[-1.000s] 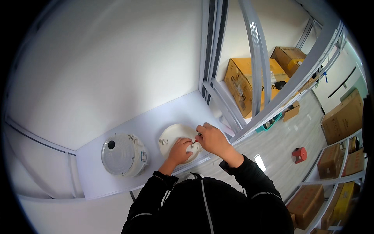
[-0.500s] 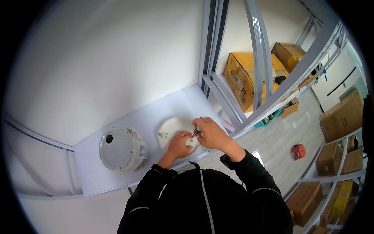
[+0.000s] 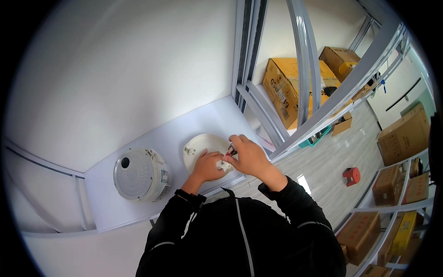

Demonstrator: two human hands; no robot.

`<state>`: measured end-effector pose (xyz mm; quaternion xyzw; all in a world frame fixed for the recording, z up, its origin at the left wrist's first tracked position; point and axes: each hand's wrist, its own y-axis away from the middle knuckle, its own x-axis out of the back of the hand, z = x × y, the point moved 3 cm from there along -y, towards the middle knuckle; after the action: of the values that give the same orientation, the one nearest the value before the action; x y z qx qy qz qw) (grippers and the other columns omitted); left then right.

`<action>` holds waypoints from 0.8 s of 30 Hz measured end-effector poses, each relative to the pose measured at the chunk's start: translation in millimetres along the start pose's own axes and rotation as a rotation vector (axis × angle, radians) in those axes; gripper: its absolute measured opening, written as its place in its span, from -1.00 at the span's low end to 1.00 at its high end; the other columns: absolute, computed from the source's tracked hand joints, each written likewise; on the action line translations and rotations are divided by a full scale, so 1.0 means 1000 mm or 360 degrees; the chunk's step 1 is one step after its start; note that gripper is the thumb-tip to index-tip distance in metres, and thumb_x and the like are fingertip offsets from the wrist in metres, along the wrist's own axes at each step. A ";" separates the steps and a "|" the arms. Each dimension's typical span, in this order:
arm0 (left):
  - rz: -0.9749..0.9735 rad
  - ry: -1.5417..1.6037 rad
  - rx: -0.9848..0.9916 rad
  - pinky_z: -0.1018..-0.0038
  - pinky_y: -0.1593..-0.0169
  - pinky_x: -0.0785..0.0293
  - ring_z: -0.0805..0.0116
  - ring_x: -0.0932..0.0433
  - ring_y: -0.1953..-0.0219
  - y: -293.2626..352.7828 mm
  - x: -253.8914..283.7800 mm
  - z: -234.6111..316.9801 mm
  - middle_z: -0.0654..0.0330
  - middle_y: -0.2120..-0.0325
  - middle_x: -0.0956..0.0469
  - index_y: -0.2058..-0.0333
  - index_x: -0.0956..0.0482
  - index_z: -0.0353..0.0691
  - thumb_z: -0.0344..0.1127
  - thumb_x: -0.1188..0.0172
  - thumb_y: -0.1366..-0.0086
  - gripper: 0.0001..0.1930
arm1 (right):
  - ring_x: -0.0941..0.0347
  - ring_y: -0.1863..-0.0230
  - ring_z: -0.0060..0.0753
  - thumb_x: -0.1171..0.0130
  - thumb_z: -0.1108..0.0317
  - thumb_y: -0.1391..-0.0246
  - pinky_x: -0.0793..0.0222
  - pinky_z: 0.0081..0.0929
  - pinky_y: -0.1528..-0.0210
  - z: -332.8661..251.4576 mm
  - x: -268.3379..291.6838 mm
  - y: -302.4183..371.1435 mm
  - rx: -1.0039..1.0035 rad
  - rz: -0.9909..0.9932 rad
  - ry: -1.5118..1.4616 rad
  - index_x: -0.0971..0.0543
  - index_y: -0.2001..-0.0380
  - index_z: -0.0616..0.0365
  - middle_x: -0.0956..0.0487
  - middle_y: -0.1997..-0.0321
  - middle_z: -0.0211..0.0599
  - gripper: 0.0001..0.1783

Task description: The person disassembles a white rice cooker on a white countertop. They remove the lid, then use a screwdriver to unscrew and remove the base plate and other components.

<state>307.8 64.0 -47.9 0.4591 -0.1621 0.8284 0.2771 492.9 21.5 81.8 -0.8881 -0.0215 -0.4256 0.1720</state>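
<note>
A shallow white round lid (image 3: 199,141) lies on the light tabletop, a small metal bracket (image 3: 189,151) at its left inner edge. Over its near right part, my left hand (image 3: 208,166) rests with bent fingers against the lid, closed around a spot beside a small white fitting (image 3: 224,165). What lies between those fingers is hidden. From the right, my right hand (image 3: 250,158) grips a small dark and red tool (image 3: 231,150), its red end touching or very near the left fingertips. Its exact kind is too small to make out.
Left of the lid stands a white round appliance body (image 3: 138,175) with a ribbed top and a dark round hole. Grey metal frame posts (image 3: 302,64) rise at the right, before yellow cartons (image 3: 286,87). A red stool (image 3: 351,176) and shelves of brown boxes (image 3: 360,234) are farther right.
My left hand has slid a little, its fingers now spread farther over the lid. My right hand has turned slightly with the tool. The whole view has shifted a little.
</note>
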 end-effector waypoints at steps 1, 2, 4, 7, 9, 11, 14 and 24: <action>0.0046 0.0013 0.0002 -0.04 -0.51 -0.20 0.21 -0.62 -0.14 0.000 -0.003 0.000 0.27 -0.03 -0.70 0.05 -0.74 -0.06 -0.07 -0.36 -0.16 -0.60 | -0.61 0.19 0.17 -0.45 0.33 -0.10 -0.54 -0.08 0.17 0.004 -0.003 -0.002 -0.0049 -0.0072 0.0039 -0.54 0.02 0.20 -0.63 0.20 -0.01 -0.57; 0.0091 0.0025 0.0004 -0.04 -0.51 -0.20 0.20 -0.64 -0.12 0.000 -0.005 -0.001 0.27 -0.01 -0.70 0.06 -0.75 -0.06 -0.05 -0.35 -0.20 -0.62 | -0.60 0.18 0.17 -0.46 0.32 -0.08 -0.53 -0.08 0.16 0.013 -0.007 -0.005 -0.0099 -0.0143 0.0078 -0.53 0.01 0.20 -0.63 0.18 0.00 -0.55; 0.0091 0.0012 0.0005 -0.03 -0.50 -0.21 0.17 -0.66 -0.04 -0.003 -0.008 -0.004 0.27 0.07 -0.72 0.09 -0.76 -0.06 -0.04 -0.34 -0.25 -0.67 | -0.60 0.18 0.17 -0.47 0.29 -0.08 -0.54 -0.09 0.14 0.020 -0.011 -0.006 -0.0030 -0.0162 0.0033 -0.53 0.00 0.19 -0.62 0.16 0.02 -0.53; 0.0167 0.0007 0.0041 -0.02 -0.49 -0.24 0.14 -0.68 0.07 -0.007 -0.012 -0.004 0.26 0.19 -0.73 0.17 -0.78 -0.06 -0.07 -0.32 -0.28 -0.73 | -0.60 0.19 0.16 -0.48 0.22 -0.10 -0.54 -0.09 0.13 0.015 -0.007 -0.003 0.0250 -0.0033 -0.0146 -0.54 0.01 0.17 -0.62 0.17 0.02 -0.53; 0.0245 -0.0014 0.0060 -0.01 -0.48 -0.26 0.15 -0.69 0.14 -0.007 -0.016 -0.003 0.26 0.27 -0.73 0.23 -0.79 -0.07 -0.09 -0.32 -0.27 -0.76 | -0.60 0.17 0.16 -0.47 0.23 -0.12 -0.54 -0.09 0.13 0.006 -0.003 -0.003 0.0334 0.0016 -0.0168 -0.55 0.02 0.16 -0.61 0.19 0.01 -0.55; 0.0318 -0.0056 0.0060 0.00 -0.47 -0.28 0.17 -0.70 0.19 -0.008 -0.018 -0.002 0.29 0.33 -0.73 0.28 -0.79 -0.09 -0.10 -0.33 -0.25 -0.78 | -0.59 0.13 0.16 -0.46 0.33 -0.09 -0.54 -0.07 0.11 -0.004 -0.001 0.000 0.0147 -0.0013 -0.0042 -0.55 0.01 0.16 -0.61 0.19 -0.01 -0.57; 0.0393 0.0009 0.0032 -0.02 -0.44 -0.32 0.16 -0.70 0.27 -0.011 -0.023 -0.007 0.29 0.39 -0.72 0.36 -0.78 -0.11 -0.13 -0.33 -0.22 -0.79 | -0.58 0.08 0.16 -0.46 0.38 -0.06 -0.53 -0.05 0.08 0.000 -0.003 -0.003 -0.0125 -0.0147 0.0124 -0.55 -0.01 0.16 -0.60 0.18 -0.03 -0.54; 0.0414 0.0030 0.0025 0.01 -0.38 -0.44 0.08 -0.69 0.31 -0.013 -0.026 -0.012 0.20 0.43 -0.70 0.46 -0.75 -0.11 -0.18 -0.32 -0.15 -0.84 | -0.61 0.16 0.15 -0.45 0.29 -0.12 -0.55 -0.07 0.15 -0.002 -0.008 0.000 0.0127 0.0011 0.0047 -0.52 -0.10 0.16 -0.61 0.17 -0.10 -0.49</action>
<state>318.9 72.1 -75.9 0.4285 -0.2110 0.8629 0.1652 486.1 21.8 76.6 -0.8743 -0.0330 -0.4368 0.2090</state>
